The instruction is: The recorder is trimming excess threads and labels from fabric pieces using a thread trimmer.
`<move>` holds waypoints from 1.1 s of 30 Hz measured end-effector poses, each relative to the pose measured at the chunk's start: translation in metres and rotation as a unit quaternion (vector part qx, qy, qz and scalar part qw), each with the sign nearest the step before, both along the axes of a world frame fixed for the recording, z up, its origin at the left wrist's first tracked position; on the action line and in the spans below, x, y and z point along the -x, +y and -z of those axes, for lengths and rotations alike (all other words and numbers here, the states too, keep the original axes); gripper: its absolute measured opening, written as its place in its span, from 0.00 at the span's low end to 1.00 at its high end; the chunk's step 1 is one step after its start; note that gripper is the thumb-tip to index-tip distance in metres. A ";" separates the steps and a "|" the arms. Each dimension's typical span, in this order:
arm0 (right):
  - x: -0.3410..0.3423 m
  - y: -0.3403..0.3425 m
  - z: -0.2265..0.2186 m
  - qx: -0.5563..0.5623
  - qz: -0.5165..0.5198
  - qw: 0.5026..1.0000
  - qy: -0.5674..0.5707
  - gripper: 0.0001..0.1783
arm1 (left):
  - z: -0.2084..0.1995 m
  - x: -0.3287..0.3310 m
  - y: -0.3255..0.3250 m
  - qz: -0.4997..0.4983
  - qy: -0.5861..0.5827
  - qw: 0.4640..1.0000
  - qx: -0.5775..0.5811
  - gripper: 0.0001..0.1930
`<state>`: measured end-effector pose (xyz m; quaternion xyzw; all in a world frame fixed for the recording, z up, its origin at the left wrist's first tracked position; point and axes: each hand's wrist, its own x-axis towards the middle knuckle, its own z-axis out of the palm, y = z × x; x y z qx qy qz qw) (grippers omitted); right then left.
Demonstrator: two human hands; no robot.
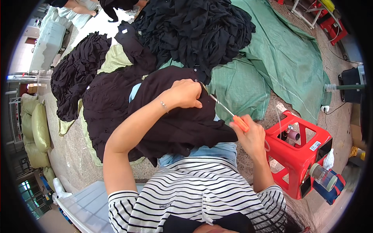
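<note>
A dark garment point(171, 120) with small buttons along its edge lies across my lap. My left hand point(186, 93) rests on it with the fingers curled in, gripping the cloth near the buttoned edge. In my right hand point(250, 136) is an orange-handled tool point(241, 123) with a thin metal shaft. The shaft slants up and left, and its tip sits just right of my left hand, close to the garment's edge. I cannot tell whether the tip touches the cloth.
A big heap of dark garments point(194, 31) lies ahead on a green tarp point(287, 58), with more dark piles point(77, 73) to the left. At my right stands a red plastic stool point(299, 159), with a glass jar point(323, 177) beside it. Thin tubing hangs near the stool.
</note>
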<state>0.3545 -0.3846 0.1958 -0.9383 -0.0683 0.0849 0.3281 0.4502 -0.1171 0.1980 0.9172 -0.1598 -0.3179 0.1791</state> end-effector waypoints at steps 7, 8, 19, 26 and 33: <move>0.032 0.005 -0.021 -0.001 -0.060 0.998 -0.009 0.18 | 0.013 -0.015 -0.005 0.061 0.062 0.996 -0.009 0.14; 0.034 0.007 -0.020 0.016 -0.065 0.998 -0.014 0.18 | 0.013 -0.019 -0.002 -0.005 0.139 0.990 0.019 0.13; 0.030 0.005 -0.015 0.073 -0.092 0.993 -0.014 0.23 | 0.022 -0.022 0.005 -0.130 0.249 0.956 0.091 0.10; 0.030 0.004 -0.011 0.047 -0.044 0.998 -0.013 0.20 | 0.028 -0.026 0.001 -0.116 0.249 0.958 0.085 0.09; 0.029 -0.022 -0.006 0.078 0.019 0.997 0.010 0.18 | 0.059 -0.030 -0.027 -0.025 0.220 0.971 0.096 0.19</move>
